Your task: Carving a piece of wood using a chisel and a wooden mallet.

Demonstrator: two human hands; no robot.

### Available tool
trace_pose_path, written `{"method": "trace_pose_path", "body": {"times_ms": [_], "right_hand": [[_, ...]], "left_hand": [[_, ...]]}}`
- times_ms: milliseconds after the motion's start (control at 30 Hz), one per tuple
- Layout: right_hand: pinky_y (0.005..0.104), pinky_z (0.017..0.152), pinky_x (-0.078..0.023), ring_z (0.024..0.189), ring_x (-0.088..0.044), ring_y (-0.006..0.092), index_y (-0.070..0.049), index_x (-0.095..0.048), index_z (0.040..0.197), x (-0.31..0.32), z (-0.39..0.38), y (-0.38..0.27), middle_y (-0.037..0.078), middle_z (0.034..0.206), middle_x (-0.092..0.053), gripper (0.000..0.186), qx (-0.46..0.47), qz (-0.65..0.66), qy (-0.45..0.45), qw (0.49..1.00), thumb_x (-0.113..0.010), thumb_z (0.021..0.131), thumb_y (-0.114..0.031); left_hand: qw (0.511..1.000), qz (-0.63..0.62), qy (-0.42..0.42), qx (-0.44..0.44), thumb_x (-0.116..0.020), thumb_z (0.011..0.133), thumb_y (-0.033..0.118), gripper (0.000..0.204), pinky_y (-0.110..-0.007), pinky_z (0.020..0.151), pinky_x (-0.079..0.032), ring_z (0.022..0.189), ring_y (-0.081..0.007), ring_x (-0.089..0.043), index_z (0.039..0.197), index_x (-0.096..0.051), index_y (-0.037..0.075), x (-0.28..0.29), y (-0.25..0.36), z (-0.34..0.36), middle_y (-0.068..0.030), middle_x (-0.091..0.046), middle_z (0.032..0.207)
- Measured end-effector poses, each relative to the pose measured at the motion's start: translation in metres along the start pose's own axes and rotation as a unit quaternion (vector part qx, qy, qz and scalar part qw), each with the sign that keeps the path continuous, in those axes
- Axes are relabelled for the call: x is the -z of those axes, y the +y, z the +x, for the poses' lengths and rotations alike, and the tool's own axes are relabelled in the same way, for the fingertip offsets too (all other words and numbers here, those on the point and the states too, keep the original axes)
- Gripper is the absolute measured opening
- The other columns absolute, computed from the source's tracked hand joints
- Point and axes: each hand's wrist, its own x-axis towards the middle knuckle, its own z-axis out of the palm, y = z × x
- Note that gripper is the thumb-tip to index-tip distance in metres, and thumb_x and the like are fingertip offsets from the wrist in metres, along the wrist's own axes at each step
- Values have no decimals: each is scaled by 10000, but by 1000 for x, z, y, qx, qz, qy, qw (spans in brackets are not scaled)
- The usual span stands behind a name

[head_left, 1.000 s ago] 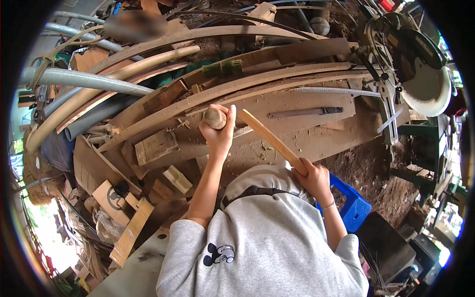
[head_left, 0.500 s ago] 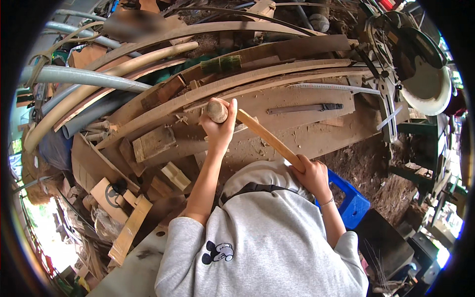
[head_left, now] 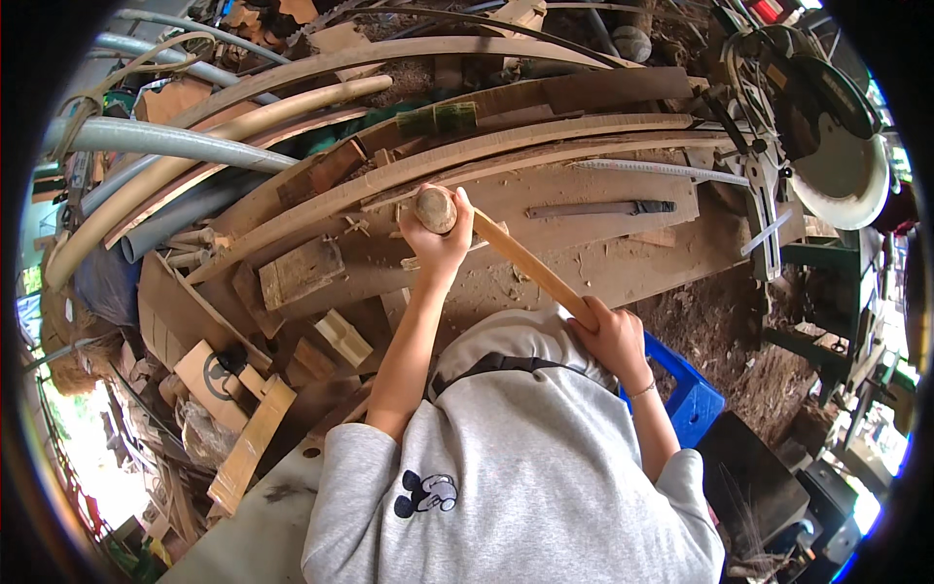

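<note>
My left hand is wrapped round a thick wooden piece whose pale round end faces up. In my right hand is the lower end of a narrow, flat wooden stick, held close to my waist. The stick slants up and left to the thumb of my left hand, and its far end is hidden there. Whether the stick is joined to the round piece I cannot tell. Beyond my hands, a dark-handled knife or small saw lies on a brown board scattered with shavings.
Long curved wooden strips and grey pipes cross the far side. A white ruler lies at the right, near a power saw. Wood blocks sit to the left. A blue plastic stool stands beside me.
Both hands keep their grip, and the left has shifted slightly right and up with the round piece. A blurred brown shape at the upper left is gone from view.
</note>
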Motion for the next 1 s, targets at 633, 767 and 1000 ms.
{"method": "trace_pose_path", "body": {"times_ms": [633, 767, 1000], "right_hand": [[388, 543, -487, 580, -598, 306, -90, -575, 910, -2, -5, 1, 129, 603, -588, 292, 4, -13, -4, 1000, -658, 707, -283], [391, 535, -485, 558, -591, 308, -89, -568, 888, -2, -2, 1, 124, 572, -573, 275, 23, -6, 21, 1000, -655, 710, -279], [389, 528, -478, 556, -590, 306, -92, -563, 898, -3, -4, 2, 122, 568, -571, 273, 16, -6, 15, 1000, -649, 716, -276]], "left_hand": [[998, 13, 27, 46, -565, 834, 46, 172, -194, 404, -353, 437, -48, -456, 689, -474, 39, 8, -9, 1, 5, -487, 530], [999, 27, 26, 34, -553, 845, 48, 169, -195, 405, -345, 440, -49, -453, 699, -469, 40, 11, -9, 0, 4, -482, 532], [998, 44, 37, 28, -551, 846, 41, 166, -197, 407, -345, 439, -52, -448, 703, -468, 36, 8, -11, 1, -1, -484, 539]]}}
